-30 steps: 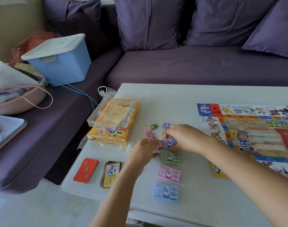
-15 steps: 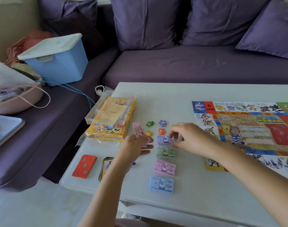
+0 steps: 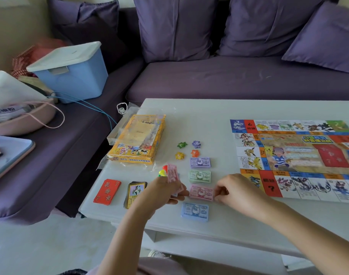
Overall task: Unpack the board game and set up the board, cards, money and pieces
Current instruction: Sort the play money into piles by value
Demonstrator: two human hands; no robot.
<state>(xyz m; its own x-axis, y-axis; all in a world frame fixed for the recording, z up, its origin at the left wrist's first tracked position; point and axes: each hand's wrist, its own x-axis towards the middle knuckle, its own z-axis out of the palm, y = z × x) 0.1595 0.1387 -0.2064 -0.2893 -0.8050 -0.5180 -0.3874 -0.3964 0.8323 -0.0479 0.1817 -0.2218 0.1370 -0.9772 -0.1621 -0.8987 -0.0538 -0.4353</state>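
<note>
The game board [image 3: 292, 159] lies unfolded on the right of the white table [image 3: 189, 116]. Four money stacks form a column: purple [image 3: 200, 162], green [image 3: 199, 176], pink [image 3: 201, 192], blue [image 3: 195, 212]. Several star tokens [image 3: 188, 149] sit above them. My left hand [image 3: 161, 192] grips a few pink notes [image 3: 172, 173] upright. My right hand [image 3: 235, 193] has curled fingers pinching the pink stack's right edge. A red card deck [image 3: 107, 191] and a dark card deck [image 3: 135, 190] lie at the left front. Small coloured pieces [image 3: 163, 171] peek out behind my left hand.
The yellow game box [image 3: 137, 138] sits in clear wrap near the table's left edge. A purple sofa [image 3: 229, 82] runs behind and to the left, holding a blue lidded bin [image 3: 70, 70], a pink bag [image 3: 20, 120] and a tray [image 3: 8, 155].
My right hand left the purple stack and came down to the pink stack's right edge. My left hand, still holding pink notes, shifted slightly toward me.
</note>
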